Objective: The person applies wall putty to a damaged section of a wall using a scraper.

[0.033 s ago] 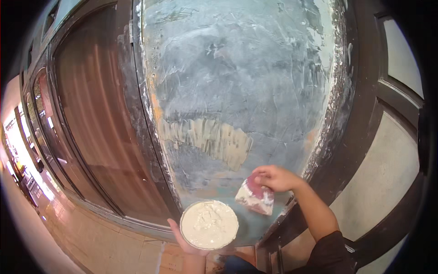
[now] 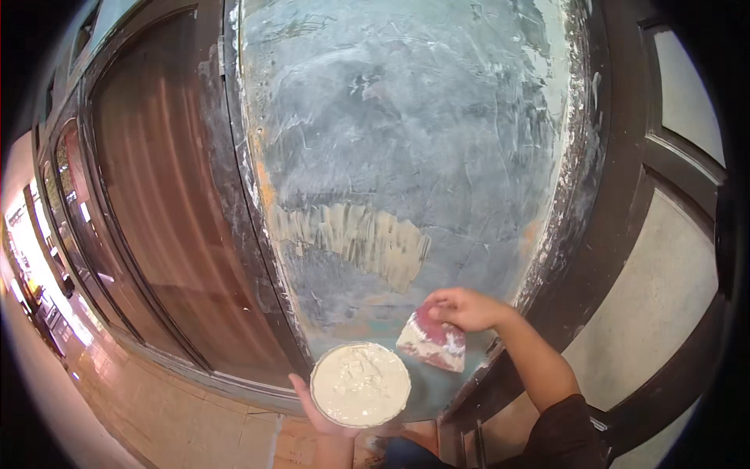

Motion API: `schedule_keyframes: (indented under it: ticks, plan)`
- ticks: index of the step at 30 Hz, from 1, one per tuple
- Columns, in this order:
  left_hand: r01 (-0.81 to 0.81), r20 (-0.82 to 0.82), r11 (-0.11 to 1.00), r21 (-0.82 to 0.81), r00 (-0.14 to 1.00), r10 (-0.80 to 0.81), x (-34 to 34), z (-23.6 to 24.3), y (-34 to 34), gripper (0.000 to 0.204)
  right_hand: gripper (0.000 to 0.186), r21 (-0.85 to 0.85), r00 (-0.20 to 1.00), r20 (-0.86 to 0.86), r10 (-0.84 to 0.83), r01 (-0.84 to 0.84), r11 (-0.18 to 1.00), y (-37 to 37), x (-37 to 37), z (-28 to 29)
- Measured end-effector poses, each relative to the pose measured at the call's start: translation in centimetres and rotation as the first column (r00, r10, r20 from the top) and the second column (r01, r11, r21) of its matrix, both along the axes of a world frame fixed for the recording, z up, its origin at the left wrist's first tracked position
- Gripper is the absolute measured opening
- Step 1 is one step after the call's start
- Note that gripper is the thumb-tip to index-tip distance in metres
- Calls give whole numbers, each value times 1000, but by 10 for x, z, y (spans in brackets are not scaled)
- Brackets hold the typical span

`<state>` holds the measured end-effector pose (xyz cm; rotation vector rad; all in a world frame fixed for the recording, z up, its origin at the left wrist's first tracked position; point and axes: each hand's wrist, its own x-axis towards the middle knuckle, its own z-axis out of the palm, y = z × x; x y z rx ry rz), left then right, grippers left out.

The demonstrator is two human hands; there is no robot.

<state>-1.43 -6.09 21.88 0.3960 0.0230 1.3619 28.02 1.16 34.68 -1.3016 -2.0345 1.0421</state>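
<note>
My left hand is wrapped round the side and underside of a round tub filled with creamy white putty; its thumb shows at the tub's left. To the right of the tub, my right hand pinches the upper part of a reddish putty spreader. White putty is smeared over the spreader's blade, which points downward, apart from both the tub's rim and the putty in it. Ahead is a grey-blue wall, where a beige band of ridged putty lies left of centre.
A brown door or window panel with a curtain-like surface stands left of the wall. A dark frame with pale panels rises close to my right arm. Tiled floor runs along the lower left. Whitish paint marks both wall edges.
My right hand and the spreader have shifted slightly left and down, closer to the tub. The tub in my left hand has barely moved.
</note>
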Motion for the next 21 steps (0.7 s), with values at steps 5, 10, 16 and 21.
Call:
schedule_keyframes:
  ticks: [5,10,16,21]
  plan:
    - [9,-42,998,-60,999,-12,16,1,-1,103,38,-153,992,95,83,-68,986,6,-9,-18]
    - [51,33,996,-67,998,-48,15,-5,1,106,35,-129,974,225,35,-6,992,6,5,-21]
    - [-36,-1,992,-118,999,36,11,-16,1,104,27,-141,978,165,-125,149,979,5,20,-22]
    - [82,34,996,-40,996,-80,21,-17,2,106,38,-136,997,36,74,-68,988,-2,1,-24]
